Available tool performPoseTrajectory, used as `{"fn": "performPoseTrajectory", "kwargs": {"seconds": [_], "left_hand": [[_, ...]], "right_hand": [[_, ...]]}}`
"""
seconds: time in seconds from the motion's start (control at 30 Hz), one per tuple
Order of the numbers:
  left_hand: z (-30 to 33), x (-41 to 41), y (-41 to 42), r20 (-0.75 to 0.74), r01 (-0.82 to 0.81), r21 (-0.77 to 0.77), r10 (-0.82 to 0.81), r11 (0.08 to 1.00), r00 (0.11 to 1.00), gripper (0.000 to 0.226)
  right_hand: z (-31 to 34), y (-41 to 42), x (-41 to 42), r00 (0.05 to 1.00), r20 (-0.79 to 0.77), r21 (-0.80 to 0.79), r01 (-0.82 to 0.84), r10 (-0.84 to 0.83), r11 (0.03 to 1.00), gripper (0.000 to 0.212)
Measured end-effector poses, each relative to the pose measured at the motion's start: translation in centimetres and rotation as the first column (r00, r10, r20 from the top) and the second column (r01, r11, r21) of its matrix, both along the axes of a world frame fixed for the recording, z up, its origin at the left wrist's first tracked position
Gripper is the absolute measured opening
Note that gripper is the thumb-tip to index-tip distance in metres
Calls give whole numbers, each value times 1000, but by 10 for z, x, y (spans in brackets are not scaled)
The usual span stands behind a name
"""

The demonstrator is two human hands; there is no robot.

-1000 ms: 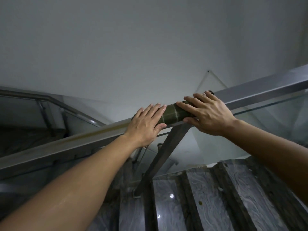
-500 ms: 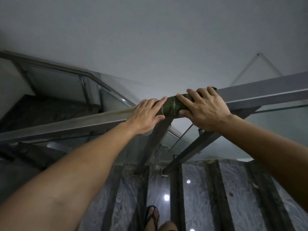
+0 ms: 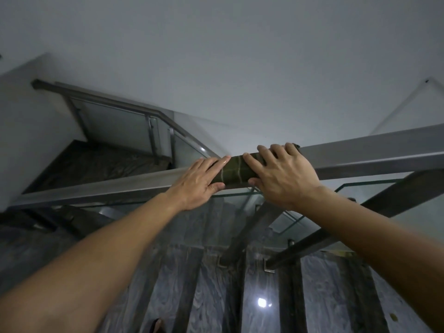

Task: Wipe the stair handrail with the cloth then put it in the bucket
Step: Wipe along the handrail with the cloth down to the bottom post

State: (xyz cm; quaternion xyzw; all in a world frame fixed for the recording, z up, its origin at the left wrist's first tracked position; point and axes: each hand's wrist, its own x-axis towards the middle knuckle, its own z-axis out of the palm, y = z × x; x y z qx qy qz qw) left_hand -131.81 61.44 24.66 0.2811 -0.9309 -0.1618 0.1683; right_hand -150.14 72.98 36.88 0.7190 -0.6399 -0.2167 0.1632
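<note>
Head view: left hand and right hand both clasp green cloth wrapped around handrail.

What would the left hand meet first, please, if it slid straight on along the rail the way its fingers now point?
The left hand points up-right along the handrail; it would likely first meet the right hand, which grips the same green cloth just ahead.

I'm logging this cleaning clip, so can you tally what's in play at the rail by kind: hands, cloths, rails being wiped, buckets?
Hands: 2, the left hand and the right hand, both pressed on the cloth
Cloths: 1, a green cloth wrapped over the rail
Handrails being wiped: 1, the metal handrail
Buckets: 0 in view
Total: 4
</note>
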Motion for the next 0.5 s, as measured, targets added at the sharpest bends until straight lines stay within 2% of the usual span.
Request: {"fn": "performPoseTrajectory", "kwargs": {"seconds": [0.5], "left_hand": [[-68,84,-58,4,65,-44,-65,997,998,73]], "right_hand": [[-68,-51,84,1000,-4,4,16,-16,1000,64]]}}
